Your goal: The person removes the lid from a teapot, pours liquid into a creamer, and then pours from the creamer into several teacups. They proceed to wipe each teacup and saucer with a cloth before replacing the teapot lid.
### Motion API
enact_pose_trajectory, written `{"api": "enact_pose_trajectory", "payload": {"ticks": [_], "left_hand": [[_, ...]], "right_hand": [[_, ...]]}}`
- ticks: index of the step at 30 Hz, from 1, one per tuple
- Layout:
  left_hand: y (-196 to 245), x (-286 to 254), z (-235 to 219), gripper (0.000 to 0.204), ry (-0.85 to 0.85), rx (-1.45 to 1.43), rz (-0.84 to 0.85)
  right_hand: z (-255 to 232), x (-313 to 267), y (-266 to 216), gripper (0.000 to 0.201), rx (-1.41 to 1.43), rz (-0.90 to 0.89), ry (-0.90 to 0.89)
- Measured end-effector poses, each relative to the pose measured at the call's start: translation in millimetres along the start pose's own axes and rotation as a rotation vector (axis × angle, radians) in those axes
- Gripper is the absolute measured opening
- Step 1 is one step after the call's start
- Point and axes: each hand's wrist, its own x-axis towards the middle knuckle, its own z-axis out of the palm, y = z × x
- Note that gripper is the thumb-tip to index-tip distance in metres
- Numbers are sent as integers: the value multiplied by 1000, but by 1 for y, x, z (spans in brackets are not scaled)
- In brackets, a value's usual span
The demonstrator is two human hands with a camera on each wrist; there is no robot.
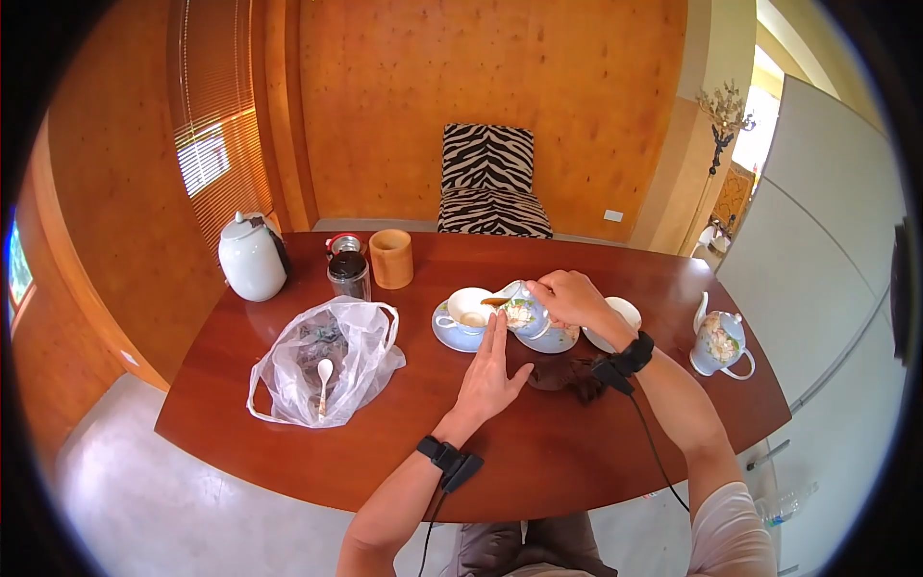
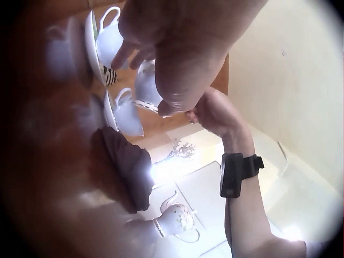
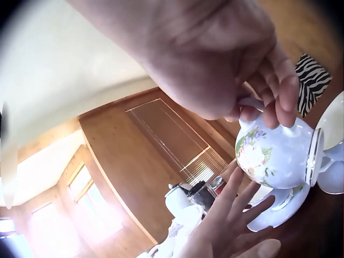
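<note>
My right hand (image 1: pixel 574 300) grips the handle of a small pale-blue porcelain jug (image 3: pixel 274 156) with painted flowers. The jug is tipped on its side, its mouth toward a white-lined teacup (image 1: pixel 466 319), and brown shows at its lip in the head view. That teacup sits on a blue-rimmed saucer (image 1: pixel 444 337). Straight fingers of my left hand (image 1: pixel 487 380) reach up close beside the jug and the cup, thumb spread. Below the jug lies another saucer (image 1: pixel 558 342). A second teacup (image 2: pixel 129 115) on its saucer stands past my right hand, partly hidden by it in the head view.
A floral teapot (image 1: pixel 719 343) stands at the table's right. Dark cloth (image 1: pixel 580 381) lies under my right wrist. On the left are a plastic bag (image 1: pixel 288 375) with a white spoon (image 1: pixel 324 380), a white kettle (image 1: pixel 254 260), a dark-lidded jar (image 1: pixel 349 277) and a wooden cup (image 1: pixel 391 260).
</note>
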Motion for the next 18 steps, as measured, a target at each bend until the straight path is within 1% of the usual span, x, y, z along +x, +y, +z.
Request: {"api": "enact_pose_trajectory", "payload": {"ticks": [1, 5, 7, 8, 9, 10, 11, 13, 14, 16, 18], "left_hand": [[-2, 0, 0, 101, -1, -3, -11], [-4, 1, -3, 98, 6, -3, -16], [-6, 2, -3, 98, 22, 7, -2], [-6, 2, -4, 98, 36, 17, 15], [-6, 2, -4, 98, 36, 17, 13], [-4, 3, -6, 99, 28, 5, -17], [-2, 3, -7, 99, 20, -6, -46], [0, 3, -9, 99, 11, -12, -51], [0, 4, -9, 99, 2, -17, -56], [-1, 3, -7, 100, -8, -14, -40], [-2, 3, -4, 100, -12, -12, -25]], "right_hand": [[1, 3, -1, 54, -62, -34, -8], [3, 11, -4, 54, -76, -27, -41], [2, 11, -5, 55, 63, 40, -86], [2, 12, -3, 55, 62, 38, -89], [4, 12, 4, 54, 146, 67, -119], [5, 12, 11, 53, 229, 97, -149], [7, 11, 18, 53, 228, 96, -148], [12, 7, 30, 52, 416, 111, -175], [14, 5, 35, 52, 416, 110, -173], [17, 0, 40, 52, 538, 123, -173], [15, 0, 39, 53, 500, 125, -169]]}}
